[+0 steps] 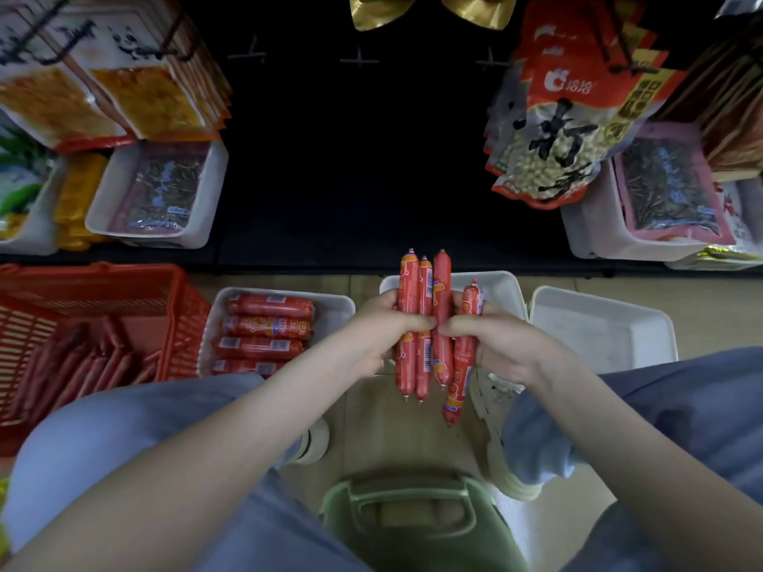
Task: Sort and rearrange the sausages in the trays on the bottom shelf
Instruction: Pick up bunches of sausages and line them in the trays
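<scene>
Basket (181,307) far left, tray of sausages (347,304) right of it, two more trays (505,282) (598,324) further right, stool (413,509) nearest

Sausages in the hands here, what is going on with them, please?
A person grips a bunch of four thin red sausages upright with the left hand and the right hand together, in front of the middle white tray. The left tray holds thicker sausages lying flat. A third white tray stands at the right. The red basket further left holds more sausages.
</scene>
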The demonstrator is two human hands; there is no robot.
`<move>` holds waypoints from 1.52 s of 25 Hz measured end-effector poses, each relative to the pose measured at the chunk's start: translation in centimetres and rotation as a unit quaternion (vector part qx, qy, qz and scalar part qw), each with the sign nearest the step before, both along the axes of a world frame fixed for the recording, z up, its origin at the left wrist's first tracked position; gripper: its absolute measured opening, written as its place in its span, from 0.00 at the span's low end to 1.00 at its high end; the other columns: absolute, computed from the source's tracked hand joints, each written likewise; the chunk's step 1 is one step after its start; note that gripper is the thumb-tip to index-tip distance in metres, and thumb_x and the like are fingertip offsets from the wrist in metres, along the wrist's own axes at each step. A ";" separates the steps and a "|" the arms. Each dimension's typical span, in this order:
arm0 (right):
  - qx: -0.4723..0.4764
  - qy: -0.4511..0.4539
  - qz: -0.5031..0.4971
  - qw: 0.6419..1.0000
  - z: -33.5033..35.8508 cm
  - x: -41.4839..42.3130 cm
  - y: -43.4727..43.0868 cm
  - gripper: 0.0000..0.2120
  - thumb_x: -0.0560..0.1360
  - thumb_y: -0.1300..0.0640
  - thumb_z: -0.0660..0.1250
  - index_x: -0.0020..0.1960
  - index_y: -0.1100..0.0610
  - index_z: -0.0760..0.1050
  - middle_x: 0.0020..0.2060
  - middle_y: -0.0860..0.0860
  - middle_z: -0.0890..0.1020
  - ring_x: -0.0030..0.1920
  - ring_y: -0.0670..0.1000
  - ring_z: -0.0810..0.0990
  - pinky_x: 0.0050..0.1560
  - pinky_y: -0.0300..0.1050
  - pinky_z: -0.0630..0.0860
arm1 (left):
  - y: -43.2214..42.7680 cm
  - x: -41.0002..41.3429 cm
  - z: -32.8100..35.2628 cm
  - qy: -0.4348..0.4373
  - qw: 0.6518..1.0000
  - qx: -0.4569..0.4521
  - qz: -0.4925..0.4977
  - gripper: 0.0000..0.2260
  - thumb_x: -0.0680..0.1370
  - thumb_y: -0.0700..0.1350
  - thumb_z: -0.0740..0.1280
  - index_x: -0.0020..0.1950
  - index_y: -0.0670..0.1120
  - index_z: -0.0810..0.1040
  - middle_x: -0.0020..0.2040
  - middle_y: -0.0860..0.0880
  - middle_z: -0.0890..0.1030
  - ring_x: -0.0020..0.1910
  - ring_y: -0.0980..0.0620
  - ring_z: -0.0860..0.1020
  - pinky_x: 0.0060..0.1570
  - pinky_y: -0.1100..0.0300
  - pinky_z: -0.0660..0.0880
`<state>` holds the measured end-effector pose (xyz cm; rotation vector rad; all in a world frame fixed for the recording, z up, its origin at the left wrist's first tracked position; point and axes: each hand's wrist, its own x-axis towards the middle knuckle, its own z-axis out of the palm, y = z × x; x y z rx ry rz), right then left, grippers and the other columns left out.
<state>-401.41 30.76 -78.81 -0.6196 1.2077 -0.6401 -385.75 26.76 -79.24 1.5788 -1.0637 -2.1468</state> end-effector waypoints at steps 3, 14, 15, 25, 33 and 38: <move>-0.017 0.004 -0.001 1.000 0.3 -0.3 0.1 0.15 0.74 0.62 0.66 0.60 0.56 0.77 0.51 0.55 0.84 0.52 0.55 0.83 0.52 0.51 0.79 | 0.2 0.2 0.3 0.039 0.998 0.040 0.035 0.14 0.75 0.36 0.70 0.58 0.49 0.76 0.53 0.47 0.83 0.52 0.49 0.81 0.49 0.55 0.77; -0.094 0.052 -0.029 0.994 1.6 1.9 0.3 0.28 0.67 0.55 0.71 0.65 0.56 0.68 0.55 0.56 0.81 0.56 0.54 0.81 0.55 0.51 0.77 | 0.0 1.2 0.9 0.073 0.996 -0.053 0.014 0.20 0.72 0.42 0.74 0.64 0.49 0.76 0.55 0.48 0.83 0.55 0.49 0.81 0.58 0.50 0.76; -0.098 0.056 -0.024 0.993 1.9 1.9 0.3 0.30 0.66 0.56 0.72 0.64 0.54 0.65 0.55 0.55 0.80 0.55 0.53 0.81 0.55 0.51 0.78 | 0.1 1.4 0.9 0.074 0.995 -0.062 0.011 0.20 0.71 0.42 0.74 0.63 0.49 0.77 0.55 0.49 0.83 0.54 0.50 0.81 0.58 0.51 0.76; -0.111 0.017 -0.100 0.989 3.4 1.1 -1.5 0.15 0.74 0.74 0.61 0.58 0.60 0.68 0.53 0.55 0.75 0.50 0.47 0.78 0.52 0.43 0.77 | 0.0 3.3 1.3 0.092 0.992 -0.043 0.075 0.15 0.73 0.37 0.72 0.59 0.46 0.78 0.52 0.48 0.84 0.51 0.50 0.82 0.46 0.58 0.76; -0.124 0.039 -0.169 0.977 1.3 4.8 -1.6 0.12 0.78 0.56 0.63 0.60 0.57 0.76 0.51 0.54 0.84 0.53 0.53 0.83 0.55 0.49 0.78 | -0.2 3.6 0.8 0.083 0.991 -0.023 0.102 0.15 0.73 0.38 0.72 0.59 0.44 0.79 0.51 0.47 0.84 0.50 0.49 0.83 0.46 0.57 0.77; -0.168 0.042 -0.120 0.978 -0.8 5.8 -1.5 0.19 0.80 0.55 0.60 0.70 0.49 0.67 0.58 0.51 0.81 0.59 0.51 0.80 0.60 0.54 0.76 | -0.3 3.4 -0.3 0.058 0.990 -0.014 0.131 0.12 0.73 0.39 0.72 0.56 0.46 0.80 0.50 0.48 0.85 0.50 0.48 0.83 0.53 0.53 0.77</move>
